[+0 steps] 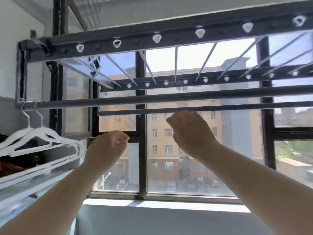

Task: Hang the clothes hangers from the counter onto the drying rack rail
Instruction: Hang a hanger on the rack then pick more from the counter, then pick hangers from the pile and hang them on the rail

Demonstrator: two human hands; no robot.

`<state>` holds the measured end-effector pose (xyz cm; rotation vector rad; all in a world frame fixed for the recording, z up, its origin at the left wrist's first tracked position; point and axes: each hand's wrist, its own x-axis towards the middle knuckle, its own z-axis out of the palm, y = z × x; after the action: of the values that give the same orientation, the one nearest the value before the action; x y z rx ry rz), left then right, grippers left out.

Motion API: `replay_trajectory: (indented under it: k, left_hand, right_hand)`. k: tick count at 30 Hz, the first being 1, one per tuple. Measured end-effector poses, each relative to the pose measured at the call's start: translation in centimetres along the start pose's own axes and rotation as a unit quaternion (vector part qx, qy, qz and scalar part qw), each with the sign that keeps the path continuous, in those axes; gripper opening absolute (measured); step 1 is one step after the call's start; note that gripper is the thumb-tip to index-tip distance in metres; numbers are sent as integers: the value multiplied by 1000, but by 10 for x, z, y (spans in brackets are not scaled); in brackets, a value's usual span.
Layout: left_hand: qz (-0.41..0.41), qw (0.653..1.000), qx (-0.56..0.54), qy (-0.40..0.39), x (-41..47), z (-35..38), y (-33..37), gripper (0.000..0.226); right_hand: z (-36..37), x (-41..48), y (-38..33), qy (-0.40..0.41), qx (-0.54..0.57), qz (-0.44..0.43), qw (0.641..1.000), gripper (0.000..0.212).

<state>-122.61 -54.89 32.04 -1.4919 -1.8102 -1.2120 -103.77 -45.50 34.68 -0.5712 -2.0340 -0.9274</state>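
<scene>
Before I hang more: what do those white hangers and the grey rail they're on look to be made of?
White hangers: likely plastic or white-coated, judging by the smooth, even white bodies; motion blur leaves it open. Their hooks: thin, silvery wire, apparently bare metal. Grey rail: probably a metal tube with a matte grey finish, showing a soft highlight along its length.

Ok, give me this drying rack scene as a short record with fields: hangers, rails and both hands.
hangers: two white hangers hooked on the near rail, at its far left end
second rail: thinner rail, nothing hanging on the part in view
left hand: raised, fingers curled, nothing visible in it
right hand: raised just under the thinner rail, seen from the back, grip hidden
</scene>
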Motion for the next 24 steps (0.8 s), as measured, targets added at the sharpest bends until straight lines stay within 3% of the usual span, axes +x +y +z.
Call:
replay_trajectory:
  k: [2, 6, 12, 17, 24]
  left_hand:
    - [5, 999, -29, -43, -10, 32, 41, 14]
    - [4, 989, -80, -124, -31, 98, 129, 15]
    - [25, 961, -149, -233, -84, 207, 277, 17]
    - [54, 920, -198, -335, -133, 281, 388, 18]
    - [115, 861, -251, -428, -198, 375, 522, 20]
  right_hand:
    - [-13, -38, 39, -99, -21, 5, 995, 28]
    - [-45, -114, 114, -208, -29, 91, 974, 23]
    - [-109, -248, 225, -353, -59, 273, 893, 23]
    - [-171, -357, 289, -420, -98, 395, 811, 25]
    - [-242, -493, 339, -410, -123, 553, 715, 25]
